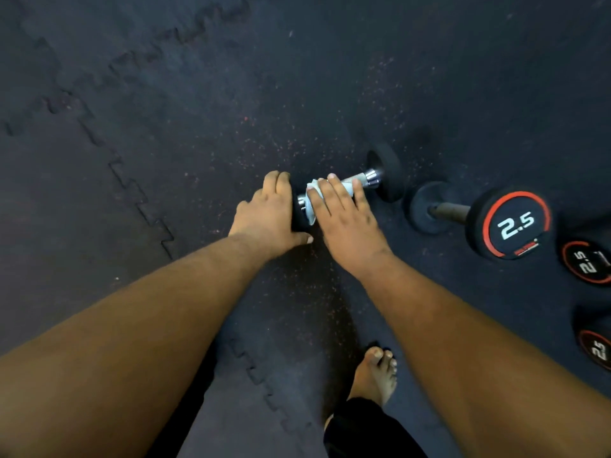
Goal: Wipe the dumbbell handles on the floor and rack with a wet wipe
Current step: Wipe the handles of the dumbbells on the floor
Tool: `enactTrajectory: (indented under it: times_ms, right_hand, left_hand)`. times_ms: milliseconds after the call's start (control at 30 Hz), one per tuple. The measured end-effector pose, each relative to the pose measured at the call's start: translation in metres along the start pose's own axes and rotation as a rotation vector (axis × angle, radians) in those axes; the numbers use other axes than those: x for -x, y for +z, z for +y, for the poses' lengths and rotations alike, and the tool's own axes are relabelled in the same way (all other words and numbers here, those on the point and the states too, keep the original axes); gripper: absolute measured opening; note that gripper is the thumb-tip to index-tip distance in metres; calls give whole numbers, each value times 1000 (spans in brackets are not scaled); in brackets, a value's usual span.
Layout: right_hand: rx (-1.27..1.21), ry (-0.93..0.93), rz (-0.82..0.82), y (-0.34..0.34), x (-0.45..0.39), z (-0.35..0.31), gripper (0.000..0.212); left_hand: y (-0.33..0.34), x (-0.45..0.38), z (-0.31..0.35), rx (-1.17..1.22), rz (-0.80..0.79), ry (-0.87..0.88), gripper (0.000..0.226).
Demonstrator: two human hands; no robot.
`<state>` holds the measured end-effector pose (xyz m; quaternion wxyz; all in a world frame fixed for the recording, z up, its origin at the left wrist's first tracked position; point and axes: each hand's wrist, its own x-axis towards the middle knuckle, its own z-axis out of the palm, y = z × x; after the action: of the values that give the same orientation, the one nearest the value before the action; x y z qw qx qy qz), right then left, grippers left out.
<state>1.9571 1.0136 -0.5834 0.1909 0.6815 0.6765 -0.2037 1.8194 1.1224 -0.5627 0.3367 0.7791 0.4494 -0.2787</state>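
Observation:
A small black dumbbell (386,171) with a chrome handle lies on the dark rubber floor in the middle of the head view. My left hand (267,214) grips its near weight end, fingers curled over the top. My right hand (344,216) lies across the handle with fingers fairly straight, pressing a pale wet wipe (312,203) onto the bar. Only the wipe's edges show under my fingers. The far chrome collar and far weight end are uncovered.
A second dumbbell (509,223) marked 2.5 lies just to the right. Two more 2.5 dumbbell ends (587,262) (596,350) sit at the right edge. My bare foot (375,375) stands below my right arm. Interlocking floor mat seams (139,190) run on the left.

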Motion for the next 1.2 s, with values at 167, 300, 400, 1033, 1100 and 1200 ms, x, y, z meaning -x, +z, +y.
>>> enactTrajectory:
  times_ms: [167, 300, 400, 1033, 1100, 1200]
  right_hand:
    - [-77, -19, -238, -35, -57, 0, 27]
    - [-49, -5, -187, -25, -46, -1, 32]
    - [60, 56, -47, -1, 3, 2, 58]
    - [-31, 42, -57, -14, -45, 20, 27]
    - [-69, 13, -137, -21, -58, 22, 26]
    - [-129, 11, 4, -7, -32, 23, 47]
  left_hand:
    - [16, 9, 12, -86, 24, -39, 124]
    - [12, 6, 12, -115, 30, -59, 125]
    - [11, 7, 14, -131, 22, -63, 124]
    - [6, 6, 15, -157, 12, -54, 124]
    - [3, 5, 15, -164, 1, -57, 125]
    - [-5, 5, 18, -172, -21, -63, 125]
